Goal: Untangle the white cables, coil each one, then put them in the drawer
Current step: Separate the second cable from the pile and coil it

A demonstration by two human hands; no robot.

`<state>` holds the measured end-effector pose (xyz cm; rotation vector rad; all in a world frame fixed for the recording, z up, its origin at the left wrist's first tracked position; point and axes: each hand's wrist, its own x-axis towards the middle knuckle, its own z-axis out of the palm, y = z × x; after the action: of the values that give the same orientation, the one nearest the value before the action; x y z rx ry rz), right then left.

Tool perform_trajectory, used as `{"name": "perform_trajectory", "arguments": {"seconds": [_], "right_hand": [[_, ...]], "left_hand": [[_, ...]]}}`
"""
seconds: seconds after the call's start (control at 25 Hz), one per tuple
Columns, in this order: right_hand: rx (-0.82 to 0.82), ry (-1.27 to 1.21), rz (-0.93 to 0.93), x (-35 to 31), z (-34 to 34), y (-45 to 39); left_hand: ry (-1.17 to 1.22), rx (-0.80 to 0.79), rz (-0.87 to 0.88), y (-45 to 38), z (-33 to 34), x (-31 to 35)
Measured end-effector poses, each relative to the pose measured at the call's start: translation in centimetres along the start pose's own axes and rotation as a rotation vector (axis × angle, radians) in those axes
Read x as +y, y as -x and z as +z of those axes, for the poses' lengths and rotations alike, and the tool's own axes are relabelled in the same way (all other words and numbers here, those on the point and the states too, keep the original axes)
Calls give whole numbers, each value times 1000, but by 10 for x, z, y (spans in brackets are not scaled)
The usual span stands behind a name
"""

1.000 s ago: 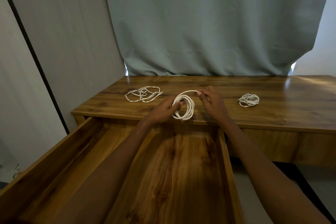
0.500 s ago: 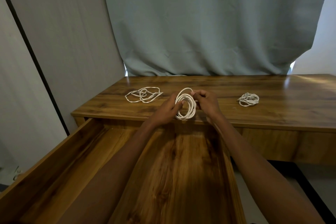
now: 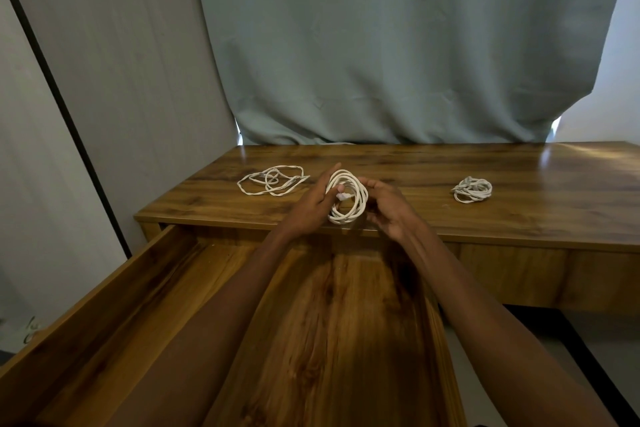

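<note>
Nearby, loose cable [image 3: 272, 180], coiled bundle [image 3: 472, 190]

1. A white coiled cable [image 3: 347, 198] stands upright, several loops thick, above the tabletop's [image 3: 519, 215] front edge.
2. A loose, tangled white cable [image 3: 272, 180] lies flat to the left.
3. A small wound bundle [image 3: 471, 189] lies well to the right.
4. The wooden drawer [image 3: 104, 305] is pulled open.

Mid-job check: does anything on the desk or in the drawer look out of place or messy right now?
Only the loose cable at the desk's left: it sprawls in uneven, crossing loops, not coiled like the small bundle on the right. The coil held between the left hand and right hand looks tidy. The open drawer shows no cables.
</note>
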<state>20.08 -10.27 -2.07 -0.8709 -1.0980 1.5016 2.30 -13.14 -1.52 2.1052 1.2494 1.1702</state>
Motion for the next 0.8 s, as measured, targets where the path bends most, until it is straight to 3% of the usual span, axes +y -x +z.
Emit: {"name": "perform_trajectory", "arguments": {"seconds": [0.16,0.36,0.48,0.64,0.8], "right_hand": [[13,-47,-3,7,6,5],[-122,55,-210,21,18,14],[45,249,-391,29,22,15],[306,757,-617,34,12,13],[436,1087,-958,34,4,10]], "left_hand": [[-47,115,-13,-7,3,-9],[-172,240,-73,-13,13,-4],[-199,228,-53,-13,17,-2],[-172,218,2,-7,17,8],[-166,176,39,-10,19,1]]}}
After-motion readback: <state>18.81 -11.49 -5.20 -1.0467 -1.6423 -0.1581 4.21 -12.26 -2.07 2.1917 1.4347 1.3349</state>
